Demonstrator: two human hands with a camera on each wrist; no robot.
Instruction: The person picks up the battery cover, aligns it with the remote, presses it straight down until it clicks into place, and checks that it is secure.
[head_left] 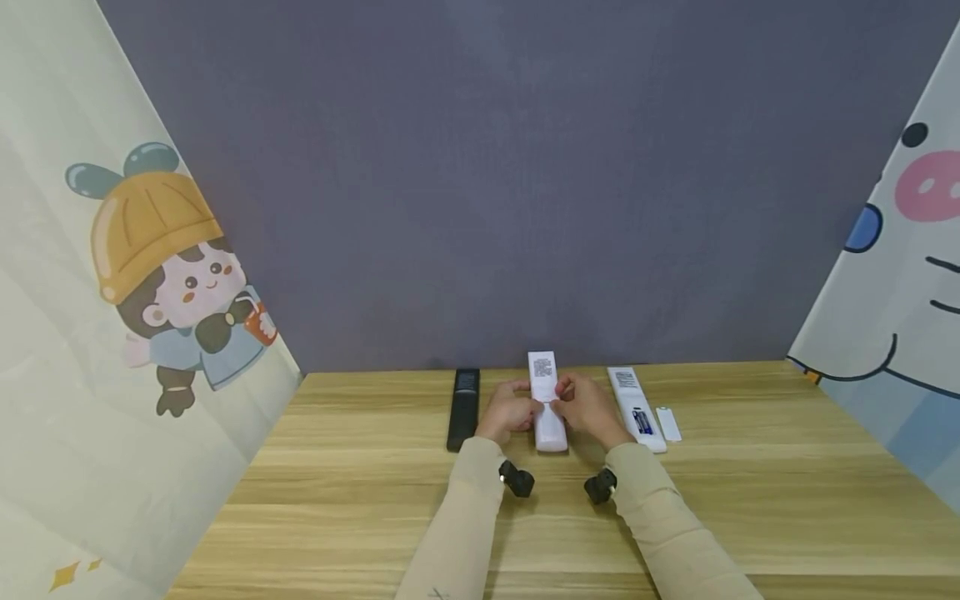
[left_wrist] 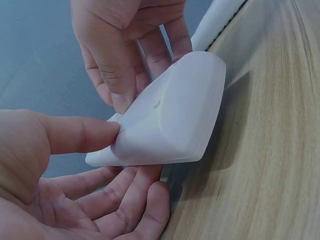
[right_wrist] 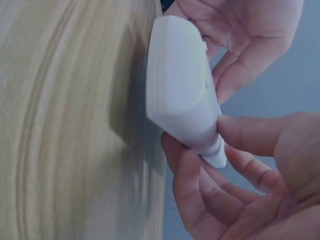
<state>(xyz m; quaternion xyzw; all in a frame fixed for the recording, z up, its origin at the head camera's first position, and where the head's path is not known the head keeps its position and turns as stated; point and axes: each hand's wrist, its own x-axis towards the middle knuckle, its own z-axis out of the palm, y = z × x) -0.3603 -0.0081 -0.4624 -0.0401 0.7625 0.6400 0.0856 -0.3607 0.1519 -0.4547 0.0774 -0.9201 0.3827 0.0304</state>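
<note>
A white remote control (head_left: 550, 425) is held back side up between both hands, a printed label at its far end. My left hand (head_left: 512, 412) grips its left side, thumb on the back and fingers curled beneath, as the left wrist view shows. From the other side my right hand (head_left: 588, 407) holds it, thumb pressed on the back and fingers under the edge. In the right wrist view the near end of the remote (right_wrist: 175, 75) stands off the wooden table. Both thumbs lie near the middle of the back.
To the left lies a black remote control (head_left: 464, 408). On the right is a second white remote (head_left: 628, 392), its battery compartment uncovered with batteries (head_left: 642, 421) inside. Beside it rests a loose white battery cover (head_left: 668, 424). A grey panel (head_left: 525, 208) rises behind the wooden table (head_left: 337, 500).
</note>
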